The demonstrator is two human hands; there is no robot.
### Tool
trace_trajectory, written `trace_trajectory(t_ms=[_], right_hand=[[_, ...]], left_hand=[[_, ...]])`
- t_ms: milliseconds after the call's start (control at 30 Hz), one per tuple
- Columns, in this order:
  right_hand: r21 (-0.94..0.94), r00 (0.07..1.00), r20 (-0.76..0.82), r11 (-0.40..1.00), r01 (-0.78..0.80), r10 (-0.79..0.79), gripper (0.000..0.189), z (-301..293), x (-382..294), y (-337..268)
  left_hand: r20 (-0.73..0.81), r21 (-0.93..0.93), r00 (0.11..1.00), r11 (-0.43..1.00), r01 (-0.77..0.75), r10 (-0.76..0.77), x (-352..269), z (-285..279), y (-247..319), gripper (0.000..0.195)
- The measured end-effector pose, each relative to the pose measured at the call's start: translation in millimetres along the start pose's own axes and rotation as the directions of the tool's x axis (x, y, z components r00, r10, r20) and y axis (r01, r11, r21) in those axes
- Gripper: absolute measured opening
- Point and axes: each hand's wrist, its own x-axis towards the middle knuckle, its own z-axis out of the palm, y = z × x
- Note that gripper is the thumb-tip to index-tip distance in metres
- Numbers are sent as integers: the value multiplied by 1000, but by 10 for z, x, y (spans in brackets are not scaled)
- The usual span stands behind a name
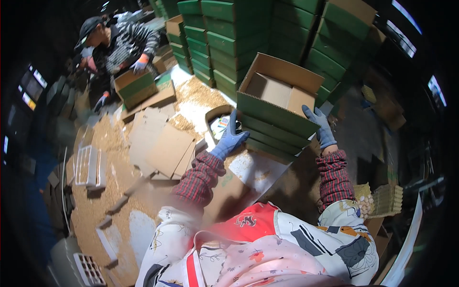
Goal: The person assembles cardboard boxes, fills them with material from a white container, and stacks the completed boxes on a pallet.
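An open-topped green cardboard box (278,109) with a bare brown inside stands before me. Below its front, several more green box layers (274,139) show, stacked or nested; I cannot tell which. My left hand (230,138), in a blue glove, is at the near left side of the stack, with the thumb against the front. My right hand (320,125), gloved alike, is at the right end of the top box, with its fingers along the edge. Some fingertips are hidden by the cardboard. Left of the stack, a curved-walled container (208,123) holds printed packets.
Tall stacks of green boxes (222,39) rise behind. A co-worker (122,50) handles another box (136,88) at far left. Flat cardboard sheets (168,147), loose husk-like bedding (195,98) and white crates (87,166) lie left. Eggs (365,205) and pulp egg trays (389,201) stand right.
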Motion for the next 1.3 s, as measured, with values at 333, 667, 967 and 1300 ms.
trace_trajectory(t_ms=[333,667,967,1300], right_hand=[[385,764,381,661,-643,521,29,1443,-1535,2114],[-123,400,914,890,439,-72,85,3023,-2570,424],[-446,706,708,761,471,-21,97,3591,-2842,488],[-355,771,598,935,10,219,70,2861,-2755,111]], left_hand=[[-561,737,674,81,671,-481,-3826,-235,-758,117],[-648,711,584,-113,694,-488,-4959,-327,-697,115],[-540,841,750,-280,463,-383,-5332,-932,-1246,63],[-318,924,903,119,364,-289,-5363,-1052,-1531,58]])
